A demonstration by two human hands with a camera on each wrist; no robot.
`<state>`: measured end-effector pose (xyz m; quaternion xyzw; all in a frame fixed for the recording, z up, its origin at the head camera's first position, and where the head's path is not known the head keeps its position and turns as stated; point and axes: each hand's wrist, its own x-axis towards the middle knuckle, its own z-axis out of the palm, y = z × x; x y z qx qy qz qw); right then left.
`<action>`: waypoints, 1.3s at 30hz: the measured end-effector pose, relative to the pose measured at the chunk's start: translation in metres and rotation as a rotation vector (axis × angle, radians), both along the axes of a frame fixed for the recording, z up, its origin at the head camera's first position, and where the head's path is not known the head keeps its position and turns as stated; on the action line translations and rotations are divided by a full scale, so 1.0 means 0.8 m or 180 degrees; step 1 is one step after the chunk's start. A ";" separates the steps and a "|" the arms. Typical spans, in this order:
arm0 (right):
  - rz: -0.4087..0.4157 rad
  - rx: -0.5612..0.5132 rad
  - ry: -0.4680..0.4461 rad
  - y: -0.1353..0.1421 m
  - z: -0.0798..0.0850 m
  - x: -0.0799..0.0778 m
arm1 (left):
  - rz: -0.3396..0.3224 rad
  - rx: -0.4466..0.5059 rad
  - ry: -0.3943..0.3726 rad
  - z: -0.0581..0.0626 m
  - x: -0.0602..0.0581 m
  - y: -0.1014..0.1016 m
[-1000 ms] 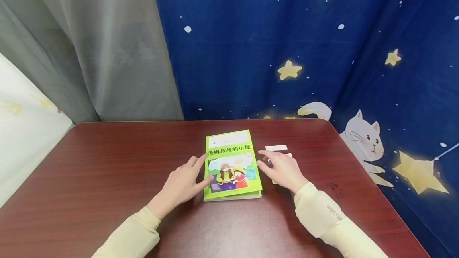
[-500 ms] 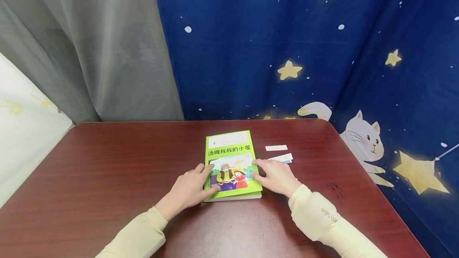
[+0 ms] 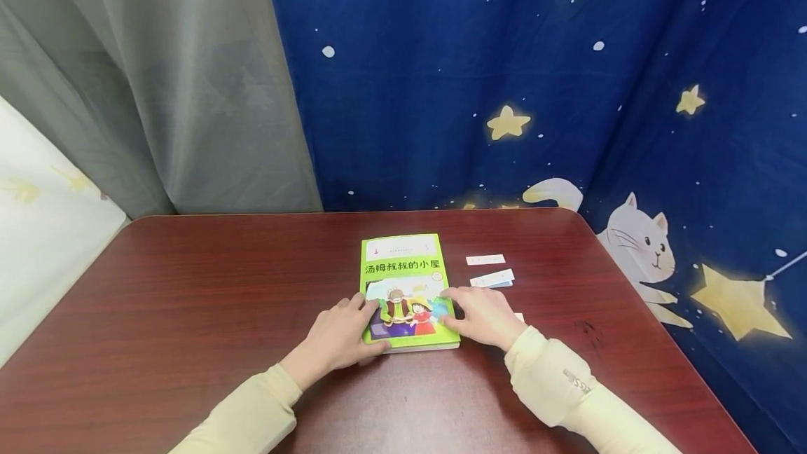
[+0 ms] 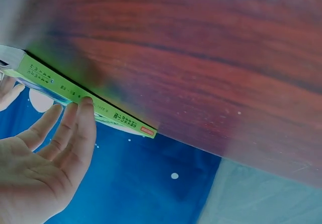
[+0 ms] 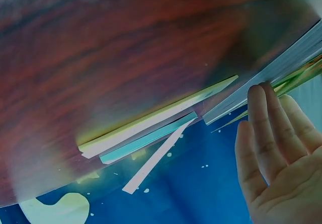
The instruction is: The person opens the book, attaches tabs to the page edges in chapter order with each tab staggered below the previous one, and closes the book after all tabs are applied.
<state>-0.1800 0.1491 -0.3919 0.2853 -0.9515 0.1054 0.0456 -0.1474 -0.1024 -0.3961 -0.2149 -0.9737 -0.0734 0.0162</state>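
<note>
A green book (image 3: 403, 268) with a cartoon picture on its cover lies flat on the table. My left hand (image 3: 337, 338) is at its lower left side, fingers fairly straight; in the left wrist view the fingertips touch the green spine (image 4: 85, 93). On the opposite side, my right hand (image 3: 484, 315) reaches over the right edge of the cover. The right wrist view shows its extended fingers (image 5: 259, 118) against the page edges (image 5: 271, 73). The cover's lower right corner sits close to the pages.
Right of the book lie a small white paper strip (image 3: 485, 259) and a folded strip (image 3: 492, 278) with blue beneath. Another pale piece (image 3: 520, 317) shows partly behind the right hand. A dark red table (image 3: 189, 300) extends around, with curtains (image 3: 410, 90) behind.
My right hand has moved left from over the paper strips onto the book's edge. My left hand has slid slightly toward me. The lifted lower edge of the cover has come down.
</note>
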 end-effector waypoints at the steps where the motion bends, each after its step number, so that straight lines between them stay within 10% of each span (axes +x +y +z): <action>1: 0.0006 0.0004 -0.0002 0.000 0.000 0.000 | -0.0017 -0.0020 0.0023 0.000 0.000 0.000; 39: 0.0082 0.0048 -0.0135 0.004 0.000 -0.001 | -0.0616 -0.0176 0.0709 -0.002 -0.001 0.001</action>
